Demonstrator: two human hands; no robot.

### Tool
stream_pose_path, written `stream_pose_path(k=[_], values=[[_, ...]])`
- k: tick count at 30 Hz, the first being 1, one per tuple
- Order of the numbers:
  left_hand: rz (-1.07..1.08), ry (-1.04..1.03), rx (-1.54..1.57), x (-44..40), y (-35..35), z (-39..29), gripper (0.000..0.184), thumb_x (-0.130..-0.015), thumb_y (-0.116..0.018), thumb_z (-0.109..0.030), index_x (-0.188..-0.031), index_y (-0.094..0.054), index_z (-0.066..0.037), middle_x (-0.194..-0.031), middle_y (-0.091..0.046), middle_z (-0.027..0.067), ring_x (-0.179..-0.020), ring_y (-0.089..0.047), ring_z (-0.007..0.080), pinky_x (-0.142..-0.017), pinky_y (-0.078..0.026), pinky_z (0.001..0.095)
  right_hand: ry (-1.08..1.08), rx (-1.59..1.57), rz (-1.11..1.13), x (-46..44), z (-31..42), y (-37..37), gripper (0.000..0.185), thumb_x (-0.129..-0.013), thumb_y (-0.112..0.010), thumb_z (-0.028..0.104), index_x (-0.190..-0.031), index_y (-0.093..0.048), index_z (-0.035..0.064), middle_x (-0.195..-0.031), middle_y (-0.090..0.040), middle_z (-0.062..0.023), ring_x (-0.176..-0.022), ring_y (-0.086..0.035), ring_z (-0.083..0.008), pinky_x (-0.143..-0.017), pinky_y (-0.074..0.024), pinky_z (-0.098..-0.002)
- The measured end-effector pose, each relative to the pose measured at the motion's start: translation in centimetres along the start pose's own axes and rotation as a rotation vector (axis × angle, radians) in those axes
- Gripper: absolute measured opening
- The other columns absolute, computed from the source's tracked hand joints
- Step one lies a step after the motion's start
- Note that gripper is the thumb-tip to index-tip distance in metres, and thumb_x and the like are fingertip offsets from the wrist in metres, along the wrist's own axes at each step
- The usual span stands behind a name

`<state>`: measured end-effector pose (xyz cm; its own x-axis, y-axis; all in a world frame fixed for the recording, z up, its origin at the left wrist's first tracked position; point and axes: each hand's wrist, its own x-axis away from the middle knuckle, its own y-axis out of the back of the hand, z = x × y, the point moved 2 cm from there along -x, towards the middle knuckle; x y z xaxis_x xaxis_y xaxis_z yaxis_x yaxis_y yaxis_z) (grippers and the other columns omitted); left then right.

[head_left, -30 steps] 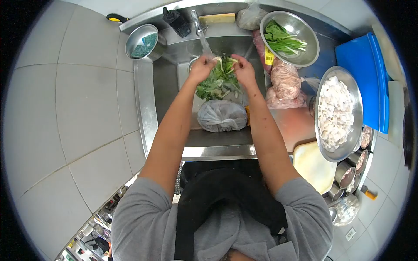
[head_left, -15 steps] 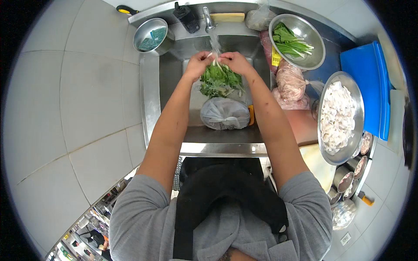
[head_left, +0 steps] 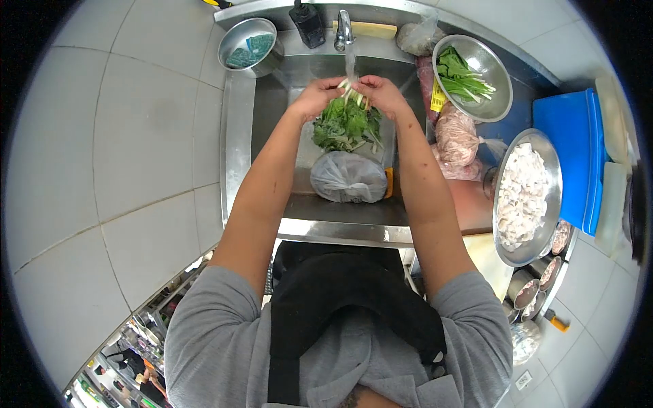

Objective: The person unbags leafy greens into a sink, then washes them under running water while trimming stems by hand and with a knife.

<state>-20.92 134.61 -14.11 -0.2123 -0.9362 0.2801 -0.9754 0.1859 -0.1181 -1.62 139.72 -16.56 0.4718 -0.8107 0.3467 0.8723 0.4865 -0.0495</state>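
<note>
Under the running faucet, my left hand and my right hand pinch the pale stem ends of leafy greens. Water falls onto the stems between my fingers. The green leaves hang down toward me into the metal sink. Nearer to me in the basin lies a tied, whitish plastic bag whose contents I cannot make out. A yellow-orange object shows at the bag's right side.
Right of the sink are a bowl of greens, bagged pinkish meat, a large bowl of white pieces and a blue bin. A metal pot and black bottle stand behind left.
The head view has shifted slightly. My hands are a little farther apart, and more of the pale stems shows fanned out between them under the water.
</note>
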Motion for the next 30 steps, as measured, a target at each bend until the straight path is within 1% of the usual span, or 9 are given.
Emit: stream_pose_path(k=[5,7,10,14,20,21,25,29,30], values=[[0.033,-0.136,-0.362,0.1,-1.3,-0.1,0.034,-0.096,-0.064,-0.022,-0.127,-0.066,-0.008,-0.122,-0.067,0.0067,-0.107,-0.062,0.0166,-0.097,-0.045,0.0312,-0.002,-0.144,0.044,0.4,-0.2,-0.4,0.031,-0.091,-0.073,0.027,-0.108,-0.068,0.0022,-0.091,-0.068,-0.0029,-0.075,-0.062,-0.0106,-0.06,-0.0514,-0.026],[-0.131,-0.2,-0.769,0.2,-1.5,0.5,0.036,-0.097,-0.063,-0.029,-0.128,-0.065,-0.01,-0.13,-0.063,0.0092,-0.112,-0.062,0.0218,-0.1,-0.044,0.0335,-0.01,-0.283,0.066,0.7,-0.2,-0.7,0.031,-0.091,-0.073,0.026,-0.109,-0.067,0.002,-0.094,-0.068,-0.0042,-0.079,-0.064,-0.0118,-0.064,-0.0536,-0.0263],[-0.196,-0.436,-0.585,0.9,-2.7,1.6,0.046,-0.093,-0.067,-0.032,-0.134,-0.059,-0.014,-0.129,-0.061,0.0161,-0.116,-0.061,0.0348,-0.101,-0.045,0.0394,-0.036,-0.412,0.058,1.5,0.3,-1.0,0.032,-0.09,-0.073,0.022,-0.112,-0.065,0.0001,-0.101,-0.068,-0.0061,-0.085,-0.066,-0.0139,-0.071,-0.0558,-0.0261],[-0.117,-0.46,-0.523,2.9,-4.2,0.9,0.058,-0.091,-0.069,-0.037,-0.142,-0.051,-0.016,-0.135,-0.055,0.0194,-0.124,-0.055,0.0344,-0.104,-0.043,0.0413,-0.046,-0.5,0.046,1.8,0.1,-0.9,0.028,-0.09,-0.072,0.016,-0.11,-0.065,-0.0017,-0.1,-0.068,-0.006,-0.085,-0.066,-0.014,-0.071,-0.0548,-0.0254],[-0.086,-0.314,-0.736,2.2,-3.0,2.2,0.071,-0.085,-0.076,-0.042,-0.141,-0.048,-0.009,-0.131,-0.059,0.0177,-0.121,-0.057,0.0301,-0.101,-0.044,0.0393,0.003,-0.061,0.114,2.3,0.4,-1.1,0.026,-0.091,-0.07,0.015,-0.113,-0.068,0.0017,-0.101,-0.069,-0.0047,-0.085,-0.064,-0.0112,-0.074,-0.0531,-0.0255],[-0.008,-0.147,-0.62,2.1,-2.5,2.9,0.074,-0.083,-0.077,-0.043,-0.141,-0.048,-0.008,-0.127,-0.062,0.0168,-0.117,-0.06,0.0307,-0.099,-0.045,0.0397,0.025,0.108,0.127,2.7,0.5,-1.1,0.027,-0.091,-0.07,0.016,-0.115,-0.069,0.0029,-0.102,-0.069,-0.0041,-0.085,-0.064,-0.0102,-0.075,-0.0526,-0.0254],[0.079,0.07,-0.719,2.8,-2.7,4.1,0.066,-0.087,-0.071,-0.044,-0.138,-0.049,-0.007,-0.119,-0.065,0.0205,-0.111,-0.062,0.0366,-0.095,-0.048,0.0411,0.073,-0.058,0.222,3.0,-3.4,-1.1,0.03,-0.091,-0.071,0.021,-0.116,-0.069,0.0043,-0.103,-0.07,-0.0024,-0.087,-0.063,-0.0093,-0.079,-0.0514,-0.0265],[0.113,0.151,-0.883,4.0,-1.9,7.7,0.057,-0.095,-0.062,-0.041,-0.134,-0.049,-0.002,-0.122,-0.062,0.0271,-0.113,-0.059,0.0431,-0.093,-0.047,0.0441,-0.105,-0.174,-0.228,5.2,-13.2,0.1,0.037,-0.094,-0.067,0.032,-0.119,-0.068,0.0052,-0.108,-0.071,-0.0067,-0.098,-0.064,-0.0148,-0.085,-0.0505,-0.0316],[0.075,0.152,-0.894,4.5,-1.2,9.3,0.056,-0.096,-0.061,-0.04,-0.134,-0.048,0.0,-0.122,-0.062,0.0272,-0.113,-0.059,0.0432,-0.093,-0.047,0.0447,-0.229,0.375,-0.259,5.6,-17.4,0.9,0.036,-0.097,-0.058,0.031,-0.121,-0.067,0.0059,-0.112,-0.069,-0.0146,-0.103,-0.065,-0.0228,-0.087,-0.0509,-0.0374]])
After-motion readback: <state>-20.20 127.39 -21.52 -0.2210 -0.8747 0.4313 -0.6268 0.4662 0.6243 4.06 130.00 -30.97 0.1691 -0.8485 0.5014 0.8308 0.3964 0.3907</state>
